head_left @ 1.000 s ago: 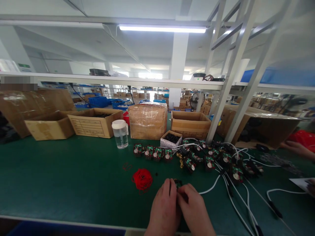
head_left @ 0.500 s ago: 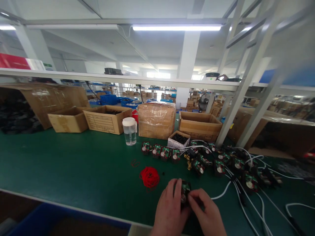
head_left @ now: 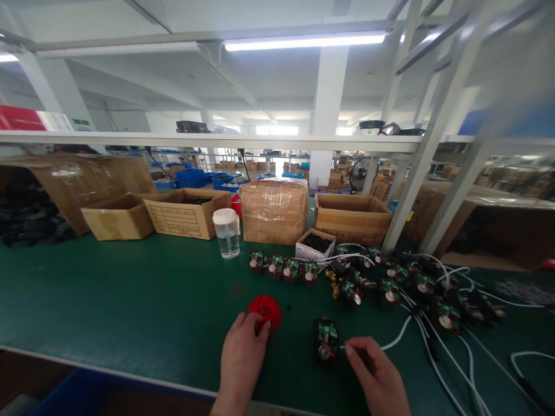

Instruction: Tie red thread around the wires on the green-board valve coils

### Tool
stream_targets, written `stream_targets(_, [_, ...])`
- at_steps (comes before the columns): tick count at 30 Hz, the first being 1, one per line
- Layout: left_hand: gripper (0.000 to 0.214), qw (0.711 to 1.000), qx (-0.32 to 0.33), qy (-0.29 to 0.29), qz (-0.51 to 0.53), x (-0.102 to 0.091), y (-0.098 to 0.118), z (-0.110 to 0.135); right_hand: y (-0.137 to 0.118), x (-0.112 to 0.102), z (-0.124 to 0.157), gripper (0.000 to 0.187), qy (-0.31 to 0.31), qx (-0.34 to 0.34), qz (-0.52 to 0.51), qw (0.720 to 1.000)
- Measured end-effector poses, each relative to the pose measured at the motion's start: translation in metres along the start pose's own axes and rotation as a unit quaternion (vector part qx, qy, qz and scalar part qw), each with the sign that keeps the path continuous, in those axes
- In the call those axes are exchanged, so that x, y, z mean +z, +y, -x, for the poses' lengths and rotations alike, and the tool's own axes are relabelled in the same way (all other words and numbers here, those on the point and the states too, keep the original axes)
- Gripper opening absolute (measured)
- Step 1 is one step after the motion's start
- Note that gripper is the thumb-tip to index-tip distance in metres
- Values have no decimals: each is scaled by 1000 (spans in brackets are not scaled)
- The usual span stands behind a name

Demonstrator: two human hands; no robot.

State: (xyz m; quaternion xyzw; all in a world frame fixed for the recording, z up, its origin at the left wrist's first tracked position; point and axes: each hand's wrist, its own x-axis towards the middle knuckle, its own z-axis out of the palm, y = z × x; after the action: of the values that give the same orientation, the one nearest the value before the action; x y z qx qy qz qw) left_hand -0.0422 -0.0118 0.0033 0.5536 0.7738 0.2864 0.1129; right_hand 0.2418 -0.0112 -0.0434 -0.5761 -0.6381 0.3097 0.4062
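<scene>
My left hand reaches onto a bundle of thin red loops, with thumb and fingertips closing on its near edge. Just right of it, a small dark-housed device with a green circuit board and a round silvery part lies face up on the bench. My right hand is closed in a pinch on a white cable beside that device. A short bit of the cable shows between my fingertips and the housing. A tiny black piece lies right of the red bundle.
Several similar devices stand in a row behind, with more among tangled white cables at right. A small box of black parts, a water jug and cardboard boxes line the back. A metal post rises at right.
My left hand has let go of the device and moved left onto the red bundle. My right hand has shifted slightly right, and the device now lies uncovered on the bench.
</scene>
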Motion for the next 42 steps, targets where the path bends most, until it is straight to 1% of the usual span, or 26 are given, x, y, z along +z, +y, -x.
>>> stream_targets(3, [24,1000,6,6,1,1,8,-2,-2,-1,1,36,1,8,-12,1000])
stream_targets(6, [22,1000,0,-1,15,-1,10,-4,-2,-3,0,36,5,13,-34,999])
stream_targets(10, [23,999,-12,-15,35,-10,7,-9,-4,-3,0,33,4,16,-49,999])
stream_targets(13, [22,997,-8,-34,66,-19,7,-18,-6,-3,1,34,2,14,-53,998])
stream_targets(17, [25,992,24,-56,111,-38,18,-33,-10,-2,2,35,20,18,-68,997])
stream_targets(20, [25,988,62,-67,127,-55,34,-42,-9,-2,1,35,7,23,-78,997])
stream_targets(24, [16,984,120,-65,119,-71,54,-51,-6,-2,0,34,16,7,-90,996])
stream_targets(28, [14,981,145,-74,105,-79,61,-61,-8,0,0,33,17,-5,-90,996])
stream_targets(32, [12,982,134,-87,102,-79,58,-67,-15,-1,1,31,30,-13,-85,996])
stream_targets(34, [13,984,114,-82,114,-78,54,-69,-21,-2,1,29,38,-25,-73,996])
stream_targets(36, [13,984,87,-74,137,-77,50,-71,-33,-3,4,27,53,-48,-52,996])
stream_targets(39, [16,977,57,-82,186,-77,46,-72,-62,1,10,24,78,-115,-28,990])
stream_targets(40, [18,974,52,-87,203,-78,46,-71,-74,4,12,23,72,-142,-28,987])
stream_targets(42, [21,966,53,-101,233,-81,46,-68,-94,15,15,20,29,-186,-32,982])
